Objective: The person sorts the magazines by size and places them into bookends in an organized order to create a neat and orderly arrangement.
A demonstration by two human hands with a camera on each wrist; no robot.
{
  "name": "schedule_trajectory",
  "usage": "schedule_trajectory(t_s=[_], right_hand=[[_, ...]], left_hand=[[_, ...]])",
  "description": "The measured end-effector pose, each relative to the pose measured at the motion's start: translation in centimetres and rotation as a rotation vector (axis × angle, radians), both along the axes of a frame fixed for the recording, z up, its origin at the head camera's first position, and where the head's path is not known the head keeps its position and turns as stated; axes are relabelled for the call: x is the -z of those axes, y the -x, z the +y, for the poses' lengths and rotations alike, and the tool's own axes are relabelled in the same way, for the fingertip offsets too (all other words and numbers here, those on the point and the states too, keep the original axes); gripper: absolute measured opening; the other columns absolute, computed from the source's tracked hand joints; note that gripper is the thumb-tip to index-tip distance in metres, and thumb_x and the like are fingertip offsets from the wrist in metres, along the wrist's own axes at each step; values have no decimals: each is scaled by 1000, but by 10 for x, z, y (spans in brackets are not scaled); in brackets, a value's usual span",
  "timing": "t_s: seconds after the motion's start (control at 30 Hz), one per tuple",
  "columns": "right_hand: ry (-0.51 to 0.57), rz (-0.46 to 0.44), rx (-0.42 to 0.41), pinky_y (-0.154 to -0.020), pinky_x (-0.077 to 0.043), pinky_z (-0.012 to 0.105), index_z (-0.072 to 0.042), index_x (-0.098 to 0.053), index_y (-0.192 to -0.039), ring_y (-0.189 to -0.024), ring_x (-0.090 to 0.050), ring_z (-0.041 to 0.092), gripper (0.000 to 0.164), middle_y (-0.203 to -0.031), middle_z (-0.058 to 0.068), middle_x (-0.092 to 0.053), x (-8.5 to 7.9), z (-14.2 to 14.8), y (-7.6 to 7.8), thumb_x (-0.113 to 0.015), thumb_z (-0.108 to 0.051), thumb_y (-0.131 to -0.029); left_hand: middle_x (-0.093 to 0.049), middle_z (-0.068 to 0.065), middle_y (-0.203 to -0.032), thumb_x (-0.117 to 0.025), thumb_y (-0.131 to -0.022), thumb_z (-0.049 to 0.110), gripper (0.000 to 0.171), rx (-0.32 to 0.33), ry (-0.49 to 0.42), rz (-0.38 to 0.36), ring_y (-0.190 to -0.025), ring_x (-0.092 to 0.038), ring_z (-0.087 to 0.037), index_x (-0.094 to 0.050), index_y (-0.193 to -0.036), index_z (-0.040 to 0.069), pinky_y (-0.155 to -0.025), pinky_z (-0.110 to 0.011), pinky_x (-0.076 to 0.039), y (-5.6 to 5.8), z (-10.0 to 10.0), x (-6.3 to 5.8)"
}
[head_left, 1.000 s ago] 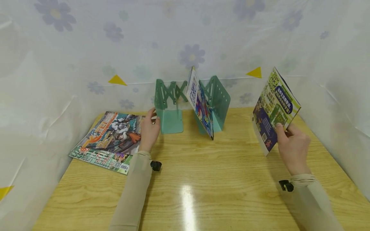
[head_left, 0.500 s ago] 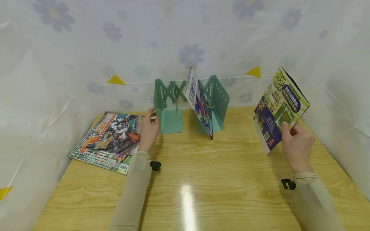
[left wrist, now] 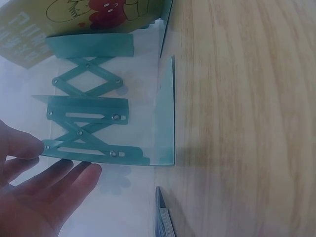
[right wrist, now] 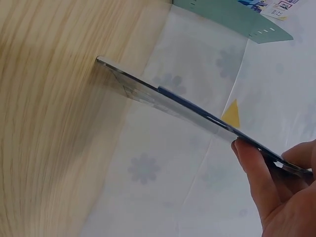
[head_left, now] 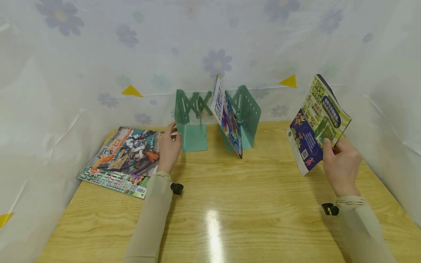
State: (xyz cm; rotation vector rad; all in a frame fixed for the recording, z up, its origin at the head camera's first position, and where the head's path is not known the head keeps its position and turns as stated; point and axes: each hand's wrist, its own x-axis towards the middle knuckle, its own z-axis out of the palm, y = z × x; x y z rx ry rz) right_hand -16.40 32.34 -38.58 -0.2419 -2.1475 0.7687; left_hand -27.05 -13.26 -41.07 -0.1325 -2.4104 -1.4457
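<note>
My left hand (head_left: 169, 151) holds the near edge of the left end plate of a green folding bookend (head_left: 195, 138). In the left wrist view the thumb lies at the plate's corner, with the fingers along its outer side. My right hand (head_left: 342, 166) grips a thin yellow-and-purple magazine (head_left: 307, 138) by its right edge, thumb on the cover facing me. That magazine is tilted, and the right wrist view shows it edge-on (right wrist: 163, 101) over the table. Another magazine (head_left: 230, 122) leans in the right part of the bookend.
Two magazines lie overlapping at the left of the wooden table (head_left: 243, 208): a dark one with orange lettering (head_left: 131, 151) on top and a green one (head_left: 115, 182) beneath. A white flowered sheet (head_left: 164, 47) with yellow triangles encloses the back and sides.
My right hand has moved a little to the right with the magazine, whose cover has turned slightly. The left hand and bookend have stayed in place.
</note>
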Motion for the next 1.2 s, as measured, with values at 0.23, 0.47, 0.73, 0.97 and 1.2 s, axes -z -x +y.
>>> schedule_trajectory(t_s=[0.23, 0.47, 0.73, 0.97, 1.2], right_hand=[[14, 2, -29, -49, -31, 8, 8, -71, -83, -54, -40, -13, 33, -68, 18, -64, -3, -2, -2, -60, -21, -96], [42, 12, -51, -47, -31, 8, 6, -76, -93, -53, -44, -11, 28, -66, -31, -48, -5, -4, -2, -63, -20, -94], [104, 3, -79, -46, -35, 7, 4, -76, -101, -54, -49, -12, 27, -70, -39, -49, -6, -8, -7, -65, -19, -94], [98, -10, -80, -46, -36, 6, 5, -76, -98, -54, -49, -14, 26, -70, -41, -48, -5, -11, -8, -66, -19, -93], [99, 5, -99, -48, -38, 4, 5, -77, -96, -57, -51, -15, 27, -72, -38, -50, -5, -16, -10, -66, -20, -93]], left_hand=[[-56, -16, -133, -50, -103, 17, 44, 3, -2, -8, -109, -60, -33, -45, -147, 19, -88, -49, -51, -1, -1, -1], [-57, -16, -132, -50, -103, 16, 44, -4, -4, 1, -108, -60, -33, -46, -147, 19, -87, -49, -52, -1, -2, -2], [-57, -15, -132, -51, -103, 16, 44, 8, -10, 3, -107, -61, -32, -47, -147, 20, -86, -48, -52, -1, -2, 0], [-55, -16, -133, -52, -103, 16, 45, 29, 7, -14, -110, -59, -32, -45, -148, 19, -87, -48, -52, -2, -5, 0], [-56, -18, -132, -54, -103, 16, 46, 41, 30, -6, -111, -59, -34, -45, -148, 16, -87, -49, -52, 0, -9, 0]])
